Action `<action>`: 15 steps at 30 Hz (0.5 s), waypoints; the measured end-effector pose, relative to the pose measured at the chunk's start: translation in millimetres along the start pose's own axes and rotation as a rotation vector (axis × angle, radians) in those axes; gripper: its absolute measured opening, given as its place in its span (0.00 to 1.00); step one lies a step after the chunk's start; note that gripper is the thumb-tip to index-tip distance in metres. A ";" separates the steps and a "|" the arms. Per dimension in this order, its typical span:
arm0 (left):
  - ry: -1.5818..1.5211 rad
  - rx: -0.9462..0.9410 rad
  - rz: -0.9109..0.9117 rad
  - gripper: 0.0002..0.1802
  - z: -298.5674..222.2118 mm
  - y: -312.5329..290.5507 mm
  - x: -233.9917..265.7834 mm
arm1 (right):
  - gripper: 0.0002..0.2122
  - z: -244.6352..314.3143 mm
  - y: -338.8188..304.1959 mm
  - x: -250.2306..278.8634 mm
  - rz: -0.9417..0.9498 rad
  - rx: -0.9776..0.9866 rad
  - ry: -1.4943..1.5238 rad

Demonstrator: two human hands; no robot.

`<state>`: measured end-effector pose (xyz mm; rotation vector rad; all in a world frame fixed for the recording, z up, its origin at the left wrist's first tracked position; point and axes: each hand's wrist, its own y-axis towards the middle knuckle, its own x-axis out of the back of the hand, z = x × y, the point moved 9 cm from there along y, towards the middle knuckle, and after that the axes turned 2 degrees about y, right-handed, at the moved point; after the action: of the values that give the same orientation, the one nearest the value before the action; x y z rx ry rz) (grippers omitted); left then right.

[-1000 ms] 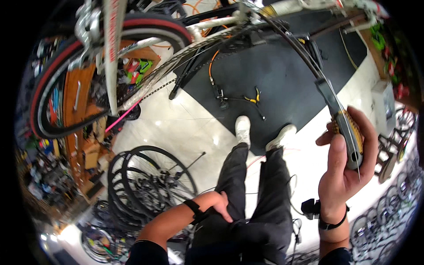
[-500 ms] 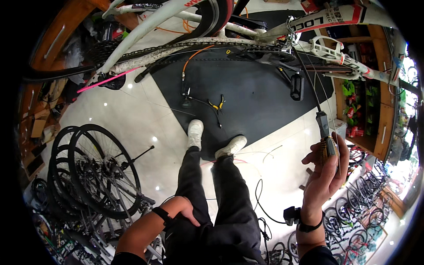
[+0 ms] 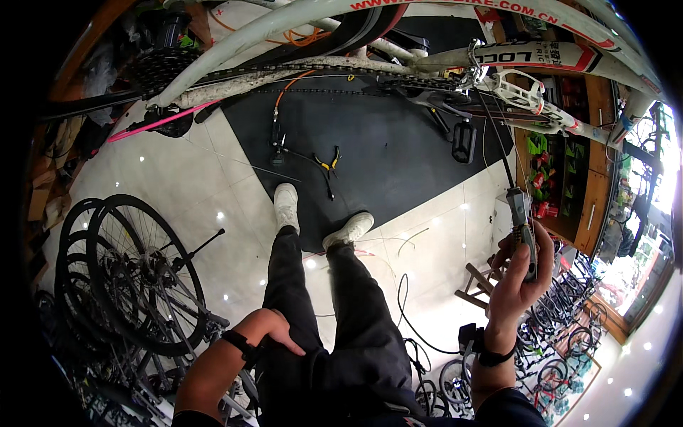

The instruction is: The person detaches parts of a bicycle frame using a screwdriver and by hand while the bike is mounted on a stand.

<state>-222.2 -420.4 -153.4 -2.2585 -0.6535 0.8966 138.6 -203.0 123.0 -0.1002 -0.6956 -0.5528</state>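
Note:
On the right, my right hand is closed around a long-handled tool, grey and black, the thumb along its side. A thin dark shaft runs from the tool up toward the front derailleur of a white road bike; the exact kind of tool is not clear. A thin cable hangs down beside the tool. My left hand rests on my thigh, thumb stretched out and the other fingers mostly hidden. The bike's crank and pedal are left of the tool.
Yellow-handled pliers and an air tool on an orange hose lie on a black mat. Leaning wheels stand at left. Loose cables and a small wooden stool are on the right-hand floor.
My view has shifted, so most of the scene sits farther left. The tool has turned in my right hand, now showing its grey side. My left hand stays on the thigh.

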 end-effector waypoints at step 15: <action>-0.089 0.008 0.068 0.82 3.3 -14.6 1.9 | 0.21 38.2 3.2 -6.8 0.145 0.468 -0.678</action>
<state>-226.5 -407.9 -146.0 -2.2562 -0.6149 1.0364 113.8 -187.0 148.4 0.1076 -1.4493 -0.1936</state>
